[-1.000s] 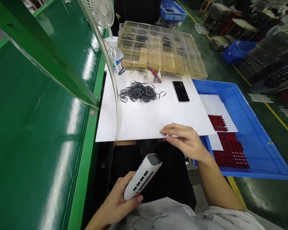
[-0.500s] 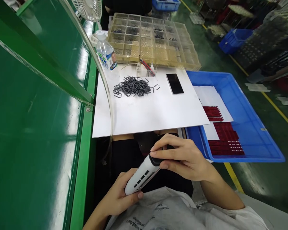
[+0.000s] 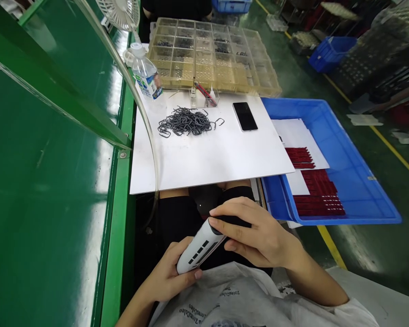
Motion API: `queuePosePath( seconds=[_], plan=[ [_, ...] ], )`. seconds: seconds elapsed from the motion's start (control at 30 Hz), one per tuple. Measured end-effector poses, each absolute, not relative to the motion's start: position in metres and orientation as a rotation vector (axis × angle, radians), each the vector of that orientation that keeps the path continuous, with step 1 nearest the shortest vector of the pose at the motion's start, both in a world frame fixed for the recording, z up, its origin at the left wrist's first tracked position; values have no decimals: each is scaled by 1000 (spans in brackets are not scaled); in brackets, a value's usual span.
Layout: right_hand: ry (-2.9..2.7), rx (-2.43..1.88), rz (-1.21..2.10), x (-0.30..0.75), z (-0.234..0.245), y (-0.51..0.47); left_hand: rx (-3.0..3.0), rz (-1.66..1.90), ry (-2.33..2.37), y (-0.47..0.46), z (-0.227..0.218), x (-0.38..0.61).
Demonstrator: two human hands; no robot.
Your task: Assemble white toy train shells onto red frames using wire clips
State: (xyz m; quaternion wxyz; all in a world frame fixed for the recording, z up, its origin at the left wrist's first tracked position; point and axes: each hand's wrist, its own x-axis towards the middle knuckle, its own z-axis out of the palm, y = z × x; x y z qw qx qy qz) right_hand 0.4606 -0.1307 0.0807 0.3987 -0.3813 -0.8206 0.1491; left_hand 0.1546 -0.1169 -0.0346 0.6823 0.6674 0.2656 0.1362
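Low in the view, over my lap, is a white elongated device with a row of dark slots along its side and a black upper end. Its lower end sits in my left hand, closed with the thumb along the near side. My right hand is at the upper end, its fingertips and thumb gripping around the black part. The device is tilted, upper end away from me to the right. My right fingers partly hide that end.
Ahead, a white board carries a pile of dark bent pieces, a phone and a water bottle. Behind stands a clear compartment box. Right is a blue bin with dark red strips; left, a green frame.
The view has shifted slightly. My right hand has moved a little down at the upper end of the device, with its fingers shifted on the black part. My left hand keeps its hold.
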Motion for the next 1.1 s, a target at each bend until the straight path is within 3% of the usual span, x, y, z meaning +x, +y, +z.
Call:
queuePosePath(
  seconds=[1.1],
  plan=[
    [-2069,-942,348,466,77,-157,1496,270,459,-110,-9,173]
  ],
)
